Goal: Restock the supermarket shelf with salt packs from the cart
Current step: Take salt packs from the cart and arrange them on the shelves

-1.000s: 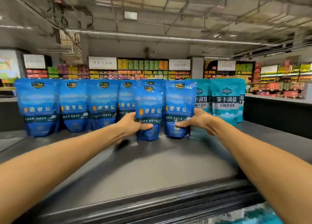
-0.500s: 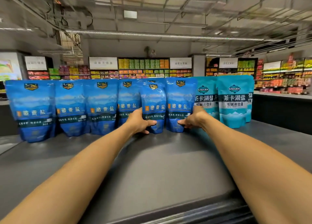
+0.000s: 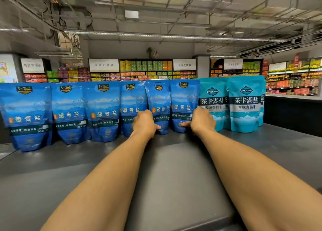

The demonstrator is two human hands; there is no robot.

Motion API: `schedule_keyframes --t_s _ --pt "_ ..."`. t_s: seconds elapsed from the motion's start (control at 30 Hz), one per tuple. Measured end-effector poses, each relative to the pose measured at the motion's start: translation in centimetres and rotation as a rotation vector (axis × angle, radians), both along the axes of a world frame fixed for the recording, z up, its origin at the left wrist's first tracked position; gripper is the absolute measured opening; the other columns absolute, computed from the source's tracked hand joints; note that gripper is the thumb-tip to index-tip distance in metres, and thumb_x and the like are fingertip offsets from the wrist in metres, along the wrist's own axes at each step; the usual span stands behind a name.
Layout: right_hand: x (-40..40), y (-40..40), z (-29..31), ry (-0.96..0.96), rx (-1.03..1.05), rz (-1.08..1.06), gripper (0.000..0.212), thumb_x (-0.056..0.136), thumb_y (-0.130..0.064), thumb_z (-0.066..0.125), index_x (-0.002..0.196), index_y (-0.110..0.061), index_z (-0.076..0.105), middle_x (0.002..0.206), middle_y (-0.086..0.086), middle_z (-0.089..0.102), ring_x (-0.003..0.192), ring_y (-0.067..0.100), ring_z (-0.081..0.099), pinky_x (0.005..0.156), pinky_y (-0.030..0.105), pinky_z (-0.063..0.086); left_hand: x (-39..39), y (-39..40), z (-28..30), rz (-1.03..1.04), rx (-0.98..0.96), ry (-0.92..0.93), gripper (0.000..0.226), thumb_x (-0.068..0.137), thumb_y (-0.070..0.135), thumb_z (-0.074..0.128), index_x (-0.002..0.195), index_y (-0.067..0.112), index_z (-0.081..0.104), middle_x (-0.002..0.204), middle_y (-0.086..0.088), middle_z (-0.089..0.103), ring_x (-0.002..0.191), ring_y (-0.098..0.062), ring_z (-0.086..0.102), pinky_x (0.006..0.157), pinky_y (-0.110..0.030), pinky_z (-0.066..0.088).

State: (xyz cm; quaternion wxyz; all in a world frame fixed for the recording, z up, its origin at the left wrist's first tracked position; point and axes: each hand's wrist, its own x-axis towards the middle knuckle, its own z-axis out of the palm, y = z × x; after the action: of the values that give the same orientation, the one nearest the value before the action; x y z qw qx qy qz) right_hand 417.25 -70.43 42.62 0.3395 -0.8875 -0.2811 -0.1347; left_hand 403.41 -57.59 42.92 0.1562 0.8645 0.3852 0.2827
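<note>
Blue salt pack (image 3: 160, 107), glossy, crinkled pouch, upright on our grey shelf (image 3: 174, 169): our left hand (image 3: 143, 124) grips its lower edge; right hand (image 3: 200, 121) pinches the neighbouring blue pack (image 3: 183, 101).

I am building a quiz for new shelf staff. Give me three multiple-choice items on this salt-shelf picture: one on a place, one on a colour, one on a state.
1. Where do the teal stand-up salt pouches stand, relative to the row of dark blue stand-up salt pouches?
A. to its left
B. to its right
C. stacked on it

2. What colour is the shelf top?
A. white
B. red
C. dark grey

3. What is the left hand doing?
A. gripping the tilted dark blue pouch
B. lying flat on the shelf
C. holding a teal pouch

Answers: 1 B, the teal pouches come after the last blue one on the right. 2 C, its bare surface is dark grey. 3 A, its thumb lies across that pouch's lower front.
</note>
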Motion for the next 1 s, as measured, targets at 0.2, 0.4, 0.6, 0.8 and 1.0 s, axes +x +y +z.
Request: schedule_keyframes --t_s 0.2,0.4,0.6,0.8,1.0 --pt "0.3 0.6 -0.5 -0.092 -0.217 -0.007 0.031 0.097 -0.021 0.059 0.125 -0.009 0.056 0.128 0.016 0.060 0.117 0.037 0.058 0.081 0.039 0.043 -0.4 0.6 -0.6 0.052 0.154 0.084 0.031 0.086 0.034 0.074 0.091 0.009 0.058 0.095 -0.013 0.070 0.094 -0.030 0.065 0.072 -0.038 0.049" --pt "-0.3 0.8 -0.9 -0.139 -0.305 -0.040 0.036 0.095 -0.006 0.042 0.127 -0.012 0.057 0.132 0.013 0.059 0.120 0.034 0.057 0.084 0.039 0.043 -0.1 0.2 -0.7 0.078 0.295 0.156 0.020 0.091 0.028 0.069 0.093 0.013 0.055 0.103 -0.014 0.067 0.094 -0.033 0.064 0.066 -0.037 0.045" --pt "-1.2 -0.9 0.2 -0.094 -0.234 0.027 0.028 0.091 -0.017 0.056 0.118 -0.011 0.059 0.125 0.014 0.059 0.111 0.036 0.060 0.080 0.039 0.046 -1.8 -0.6 0.1 0.039 0.318 0.178 0.026 0.092 0.038 0.063 0.093 0.015 0.052 0.106 -0.012 0.062 0.095 -0.033 0.061 0.068 -0.038 0.043" --pt "-3.3 -5.4 2.0 -0.039 -0.085 0.177 0.019 0.086 -0.020 0.056 0.087 -0.005 0.066 0.083 0.011 0.073 0.069 0.026 0.073 0.071 0.038 0.060 -4.2 -4.9 2.4 0.043 0.431 0.220 0.033 0.092 0.045 0.053 0.079 0.016 0.046 0.084 -0.002 0.057 0.078 -0.029 0.055 0.070 -0.038 0.042" --pt "-6.5 -15.9 3.1 0.085 0.320 0.394 0.023 0.092 -0.011 0.058 0.073 -0.002 0.068 0.051 0.005 0.066 0.039 0.017 0.063 0.043 0.024 0.048 -6.0 -13.2 3.4 -0.200 0.022 -0.103 0.036 0.092 0.036 0.052 0.067 0.014 0.065 0.068 0.000 0.072 0.073 -0.024 0.070 0.073 -0.036 0.056"
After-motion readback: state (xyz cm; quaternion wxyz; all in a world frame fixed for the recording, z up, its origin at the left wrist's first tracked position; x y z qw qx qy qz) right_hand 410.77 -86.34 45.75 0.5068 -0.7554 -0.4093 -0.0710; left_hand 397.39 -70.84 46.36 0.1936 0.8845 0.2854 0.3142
